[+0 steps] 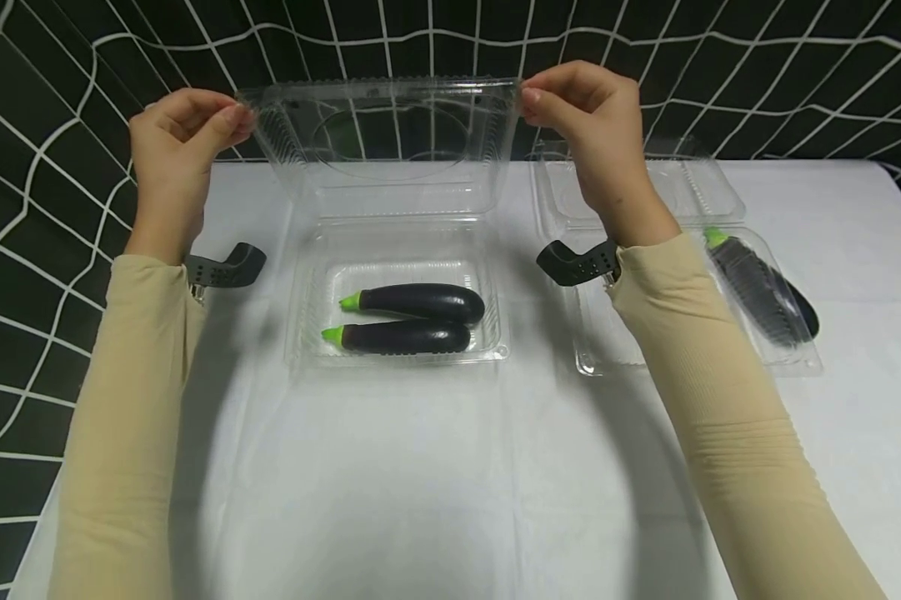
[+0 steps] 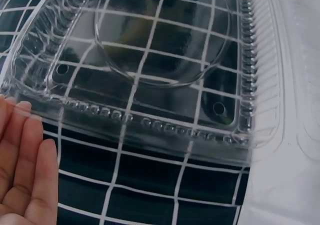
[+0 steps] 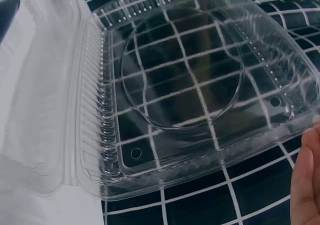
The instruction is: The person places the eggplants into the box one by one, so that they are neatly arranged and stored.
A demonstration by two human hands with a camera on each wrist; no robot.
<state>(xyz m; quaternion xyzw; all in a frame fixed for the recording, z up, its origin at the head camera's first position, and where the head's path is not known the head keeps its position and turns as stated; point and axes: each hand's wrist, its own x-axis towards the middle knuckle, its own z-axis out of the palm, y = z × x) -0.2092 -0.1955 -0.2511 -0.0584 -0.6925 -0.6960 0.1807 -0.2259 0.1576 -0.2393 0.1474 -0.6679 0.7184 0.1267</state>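
Observation:
A clear plastic clamshell box (image 1: 495,350) stands on the white cloth with its lid (image 1: 390,187) raised, hinged at the far side. Inside its base lie two dark eggplants, the far eggplant (image 1: 427,302) and the near eggplant (image 1: 408,337), both with green stem ends pointing left. My left hand (image 1: 180,142) pinches the lid's upper left corner between thumb and fingers. At the upper right corner, my right hand (image 1: 593,108) pinches the lid too. Both wrist views show the see-through lid (image 2: 160,35) with a round ridge, and fingertips at its corner.
To the right, partly behind the right forearm, sits a second clear clamshell box (image 1: 593,362) with its lid (image 1: 698,187) folded back. Another eggplant (image 1: 765,292) lies at its right side under clear plastic. A white net (image 1: 431,42) over dark backing rises behind the table.

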